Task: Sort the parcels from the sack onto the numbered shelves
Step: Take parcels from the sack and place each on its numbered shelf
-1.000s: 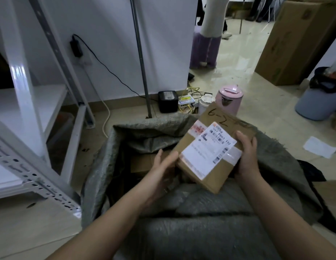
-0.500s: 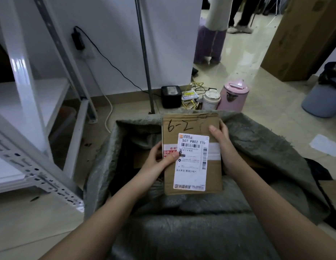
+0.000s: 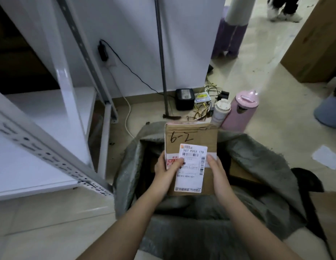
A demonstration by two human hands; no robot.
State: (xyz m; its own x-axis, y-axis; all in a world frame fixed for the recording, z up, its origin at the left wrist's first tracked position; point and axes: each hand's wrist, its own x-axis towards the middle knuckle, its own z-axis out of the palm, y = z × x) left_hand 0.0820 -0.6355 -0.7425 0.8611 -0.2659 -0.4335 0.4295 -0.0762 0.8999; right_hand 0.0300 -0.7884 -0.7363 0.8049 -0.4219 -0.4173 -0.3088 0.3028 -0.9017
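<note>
Pale floor tiles [image 3: 257, 91] carry a grey woven sack [image 3: 248, 166], its mouth open toward the viewer, with a white metal shelf unit [image 3: 50, 128] just beside it on the left. Above the sack mouth, a cardboard parcel [image 3: 191, 136] is held upright, hand-marked "6-2" and bearing a white shipping label [image 3: 190, 171]. The left hand [image 3: 166, 171] grips its left edge, thumb pressed across the label; the right hand [image 3: 216, 169] clasps the right edge, fingers curled behind the box. More cardboard shows inside the sack. The step in hand appears to be reading the marking. The next move would call for finding the shelf numbered to match and carrying the parcel to it.
</note>
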